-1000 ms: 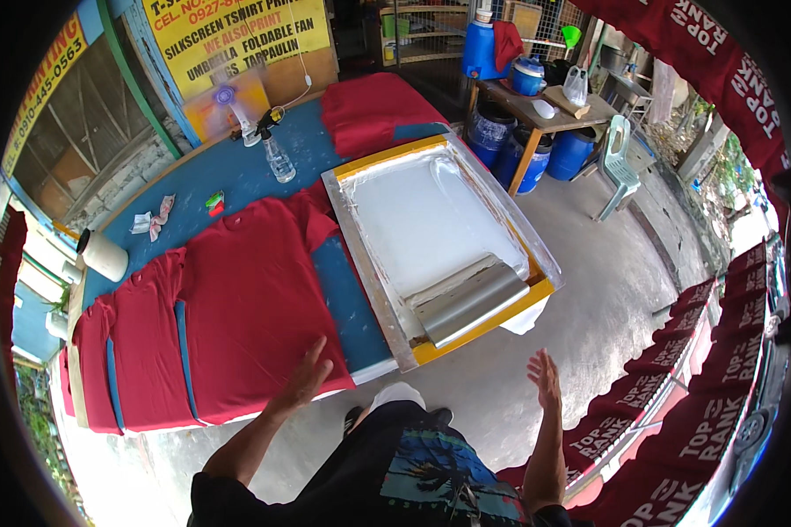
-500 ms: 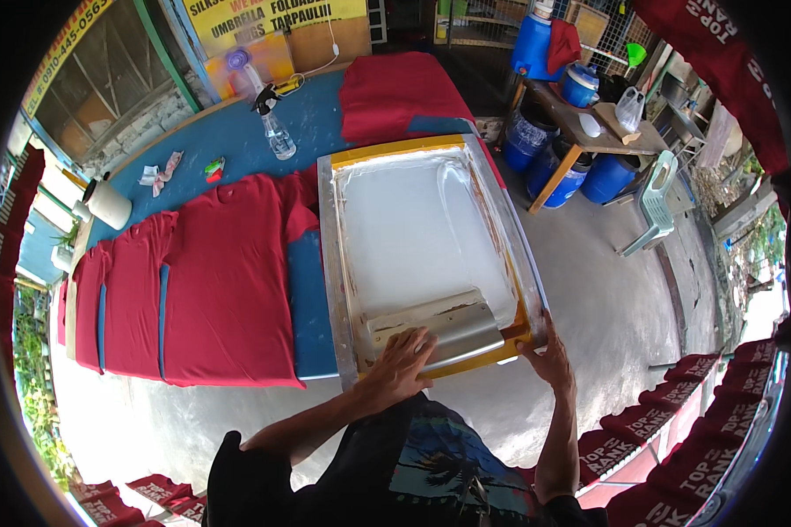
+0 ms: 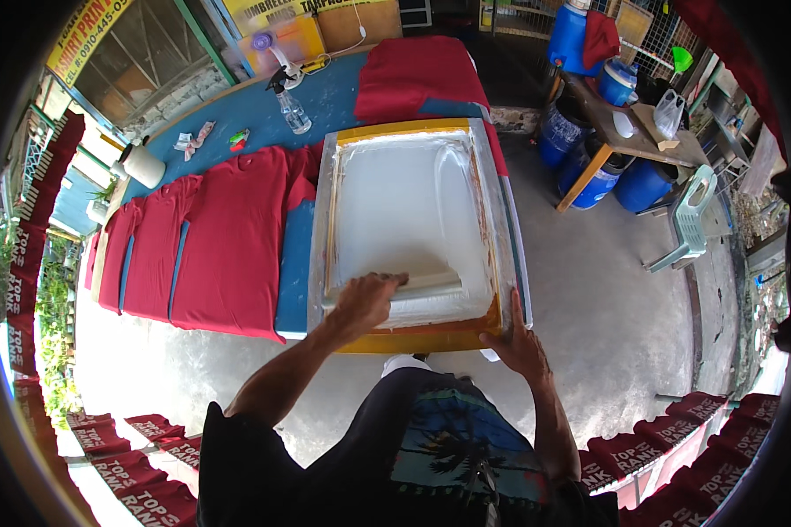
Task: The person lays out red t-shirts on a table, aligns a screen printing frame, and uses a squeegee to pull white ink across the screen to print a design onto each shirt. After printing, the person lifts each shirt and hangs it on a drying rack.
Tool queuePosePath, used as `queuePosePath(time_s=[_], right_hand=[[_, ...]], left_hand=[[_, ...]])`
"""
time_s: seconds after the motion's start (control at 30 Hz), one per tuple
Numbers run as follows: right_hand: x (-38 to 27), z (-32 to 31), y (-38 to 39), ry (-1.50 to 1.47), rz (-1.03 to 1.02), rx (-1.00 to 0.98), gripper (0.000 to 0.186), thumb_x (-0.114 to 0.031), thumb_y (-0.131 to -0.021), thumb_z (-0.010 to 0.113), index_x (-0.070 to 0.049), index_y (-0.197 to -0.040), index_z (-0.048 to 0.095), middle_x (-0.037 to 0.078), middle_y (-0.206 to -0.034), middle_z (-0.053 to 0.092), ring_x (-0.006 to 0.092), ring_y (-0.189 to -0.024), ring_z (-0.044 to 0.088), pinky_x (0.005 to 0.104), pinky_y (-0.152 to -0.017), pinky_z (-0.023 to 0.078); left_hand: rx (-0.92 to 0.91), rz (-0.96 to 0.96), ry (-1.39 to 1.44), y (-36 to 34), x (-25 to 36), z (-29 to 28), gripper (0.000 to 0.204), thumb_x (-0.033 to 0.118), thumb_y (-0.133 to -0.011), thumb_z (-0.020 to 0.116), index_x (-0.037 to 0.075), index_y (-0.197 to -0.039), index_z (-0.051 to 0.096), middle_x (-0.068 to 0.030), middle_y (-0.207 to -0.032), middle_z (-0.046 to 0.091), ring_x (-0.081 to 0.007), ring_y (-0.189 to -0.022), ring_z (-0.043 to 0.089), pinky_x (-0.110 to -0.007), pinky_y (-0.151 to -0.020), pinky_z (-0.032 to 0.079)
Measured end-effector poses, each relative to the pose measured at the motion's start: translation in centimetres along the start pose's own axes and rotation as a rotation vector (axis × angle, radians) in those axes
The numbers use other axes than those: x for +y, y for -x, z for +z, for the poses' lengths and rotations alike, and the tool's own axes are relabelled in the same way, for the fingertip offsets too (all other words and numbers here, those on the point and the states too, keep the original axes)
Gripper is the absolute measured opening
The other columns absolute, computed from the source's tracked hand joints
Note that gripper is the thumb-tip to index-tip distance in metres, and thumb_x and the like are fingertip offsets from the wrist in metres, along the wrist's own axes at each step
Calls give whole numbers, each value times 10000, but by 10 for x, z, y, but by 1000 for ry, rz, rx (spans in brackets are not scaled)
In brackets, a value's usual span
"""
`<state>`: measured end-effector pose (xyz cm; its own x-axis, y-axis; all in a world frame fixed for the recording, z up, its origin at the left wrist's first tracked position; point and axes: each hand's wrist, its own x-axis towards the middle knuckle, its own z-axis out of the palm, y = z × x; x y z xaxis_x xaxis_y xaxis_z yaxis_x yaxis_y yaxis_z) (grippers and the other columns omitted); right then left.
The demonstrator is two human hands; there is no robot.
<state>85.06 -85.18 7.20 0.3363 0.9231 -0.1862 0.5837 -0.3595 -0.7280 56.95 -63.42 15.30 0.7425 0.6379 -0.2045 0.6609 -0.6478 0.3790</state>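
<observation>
A silk-screen frame [image 3: 504, 211] with yellow ends lies in front of me, its mesh [image 3: 395, 202] smeared with white ink. Near its closer end, my left hand [image 3: 367, 300] is closed over a squeegee [image 3: 432, 288], which is tilted and touches the mesh across most of its width. The hand hides the squeegee's left part. At the near right corner my right hand [image 3: 520, 344] grips the frame, thumb on the yellow end and fingers along the right side. Left of the frame, a maroon T-shirt [image 3: 237, 237] lies flat on the blue table [image 3: 296, 272].
More maroon shirts [image 3: 154, 246] lie farther left, with a folded maroon cloth [image 3: 420, 77] beyond the frame. A spray bottle [image 3: 293, 110] and white tub [image 3: 142, 167] stand on the table. To the right are a wooden table [image 3: 633, 123], blue drums [image 3: 643, 184] and a green chair [image 3: 693, 220].
The squeegee was lying flat near the frame's close end with my left hand on it. Now it is raised onto its edge in that hand. My right hand stays at the frame's corner.
</observation>
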Motion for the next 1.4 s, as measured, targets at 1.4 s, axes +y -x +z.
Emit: queuePosePath(time_s=[1.4], right_hand=[[-25, -22, -53, 57, 88, -65, 1275, -539, -851, 866, -2, -1712, 94, 319, -1231, 731, 490, -974, 765, 535, -795, 625]], left_hand=[[515, 122, -224, -309, -126, -60, 550, -77, -859, 652, 119, -1373, 672, -126, -1134, 697, -348, -1088, 670, -510, -982, 510]])
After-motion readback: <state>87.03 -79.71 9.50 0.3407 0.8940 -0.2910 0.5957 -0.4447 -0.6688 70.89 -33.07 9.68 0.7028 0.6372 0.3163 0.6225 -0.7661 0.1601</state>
